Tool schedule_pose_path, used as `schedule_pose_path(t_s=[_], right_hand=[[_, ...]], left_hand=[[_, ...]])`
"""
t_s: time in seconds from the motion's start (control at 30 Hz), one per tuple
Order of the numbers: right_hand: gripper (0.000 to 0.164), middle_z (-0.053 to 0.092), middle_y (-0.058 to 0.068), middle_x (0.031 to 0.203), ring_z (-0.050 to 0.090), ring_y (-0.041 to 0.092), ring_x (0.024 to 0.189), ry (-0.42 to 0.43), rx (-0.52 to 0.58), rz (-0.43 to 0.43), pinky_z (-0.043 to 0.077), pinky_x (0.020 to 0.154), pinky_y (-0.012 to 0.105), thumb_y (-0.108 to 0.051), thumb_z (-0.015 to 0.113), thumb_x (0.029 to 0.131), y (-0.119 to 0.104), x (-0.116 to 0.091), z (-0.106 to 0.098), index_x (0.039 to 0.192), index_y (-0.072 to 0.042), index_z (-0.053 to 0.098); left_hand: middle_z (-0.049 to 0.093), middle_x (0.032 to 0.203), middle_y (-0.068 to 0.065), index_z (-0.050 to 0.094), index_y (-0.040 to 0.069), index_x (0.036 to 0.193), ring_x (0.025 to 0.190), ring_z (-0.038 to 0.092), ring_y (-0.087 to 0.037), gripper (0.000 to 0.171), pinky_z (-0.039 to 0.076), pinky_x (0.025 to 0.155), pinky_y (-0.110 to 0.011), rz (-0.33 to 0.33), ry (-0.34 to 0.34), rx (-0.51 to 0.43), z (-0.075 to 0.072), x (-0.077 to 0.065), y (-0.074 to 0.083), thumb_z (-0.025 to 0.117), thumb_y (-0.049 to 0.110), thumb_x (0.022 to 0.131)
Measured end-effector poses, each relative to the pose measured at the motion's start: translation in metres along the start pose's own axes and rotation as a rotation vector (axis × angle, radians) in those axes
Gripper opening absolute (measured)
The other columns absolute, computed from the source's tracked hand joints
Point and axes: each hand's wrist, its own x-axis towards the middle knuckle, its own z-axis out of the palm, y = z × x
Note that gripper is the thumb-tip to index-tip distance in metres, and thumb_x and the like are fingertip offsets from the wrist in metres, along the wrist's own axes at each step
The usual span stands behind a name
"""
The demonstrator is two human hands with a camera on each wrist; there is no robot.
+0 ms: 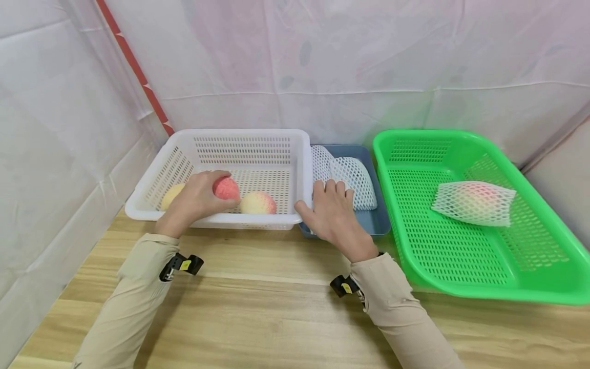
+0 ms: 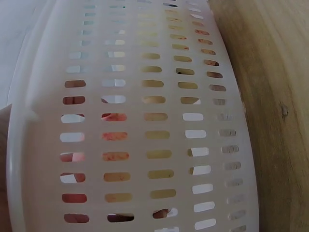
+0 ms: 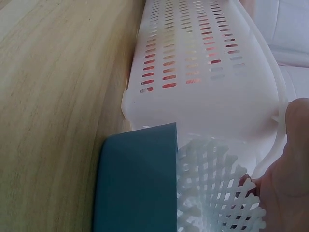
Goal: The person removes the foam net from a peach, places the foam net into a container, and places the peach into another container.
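From the head view, the white basket (image 1: 249, 219) lies at our eleven o'clock. Inside it our left hand (image 1: 195, 197) holds a red peach (image 1: 226, 188), thumb on the near side and fingers on the far side. A pale peach (image 1: 258, 203) sits at the hand's three o'clock, a yellow fruit (image 1: 171, 196) at its nine. If the hold slackened, the round peach could roll out and knock the pale one; too hard a squeeze might mark it. Our right hand (image 1: 332, 212) is loosely spread at twelve to one o'clock, over the foam nets (image 1: 355, 179) in the blue tray (image 1: 379, 223). The nets overlap, so we might lift two together. At two o'clock, a netted peach (image 1: 479, 199) lies in the green basket (image 1: 442, 246).

In the left wrist view, the slotted wall hides most of our grip; red and yellow show through, so finger pressure we cannot tell.

In the right wrist view, our thumb is at the white basket's rim, around three o'clock, with mesh at five. Leaning there could shift the basket, and we judge the soft mesh might snag.
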Motion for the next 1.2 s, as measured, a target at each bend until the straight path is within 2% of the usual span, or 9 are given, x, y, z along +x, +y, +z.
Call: schedule_pose_path(t_s=[0.43, 0.63, 0.77, 0.97, 1.2], right_hand=[[0.035, 0.041, 0.013, 0.086, 0.033, 0.033, 0.084, 0.015, 0.010, -0.004, 0.028, 0.076, 0.045, -0.041, 0.041, 0.087, 0.001, -0.001, 0.002, 0.084, -0.007, 0.045], [0.035, 0.041, 0.013, 0.086, 0.033, 0.033, 0.083, 0.016, 0.014, -0.005, 0.028, 0.076, 0.044, -0.041, 0.042, 0.087, 0.000, -0.002, 0.001, 0.084, -0.007, 0.045], [0.034, 0.041, 0.013, 0.086, 0.033, 0.033, 0.083, 0.015, 0.017, -0.005, 0.028, 0.076, 0.044, -0.040, 0.042, 0.087, 0.000, -0.002, 0.001, 0.084, -0.007, 0.045], [0.034, 0.041, 0.012, 0.086, 0.033, 0.033, 0.083, 0.019, 0.020, -0.003, 0.028, 0.076, 0.044, -0.041, 0.041, 0.087, 0.000, -0.002, 0.002, 0.085, -0.007, 0.045], [0.036, 0.041, 0.013, 0.087, 0.034, 0.033, 0.085, 0.025, 0.002, 0.010, 0.029, 0.078, 0.046, -0.043, 0.041, 0.088, -0.001, -0.002, 0.002, 0.086, -0.007, 0.045]], left_hand=[[0.056, 0.129, -0.024, 0.052, -0.001, 0.134, 0.117, 0.051, -0.037, 0.069, 0.042, 0.097, -0.052, -0.078, -0.097, 0.004, -0.002, 0.004, -0.001, 0.072, 0.032, 0.077], [0.053, 0.132, -0.024, 0.047, 0.000, 0.139, 0.119, 0.049, -0.037, 0.067, 0.041, 0.098, -0.053, -0.152, -0.196, 0.006, -0.002, 0.005, 0.000, 0.065, 0.030, 0.082], [0.053, 0.132, -0.026, 0.045, -0.002, 0.139, 0.120, 0.050, -0.038, 0.063, 0.041, 0.098, -0.054, -0.174, -0.237, 0.020, -0.003, 0.006, 0.004, 0.060, 0.026, 0.085], [0.051, 0.133, -0.028, 0.044, -0.006, 0.138, 0.123, 0.047, -0.042, 0.059, 0.039, 0.101, -0.055, -0.153, -0.250, 0.046, -0.004, 0.005, 0.008, 0.057, 0.024, 0.088], [0.052, 0.132, -0.028, 0.047, -0.006, 0.136, 0.123, 0.048, -0.041, 0.055, 0.039, 0.101, -0.054, -0.141, -0.209, 0.049, -0.006, 0.003, 0.012, 0.056, 0.021, 0.088]])
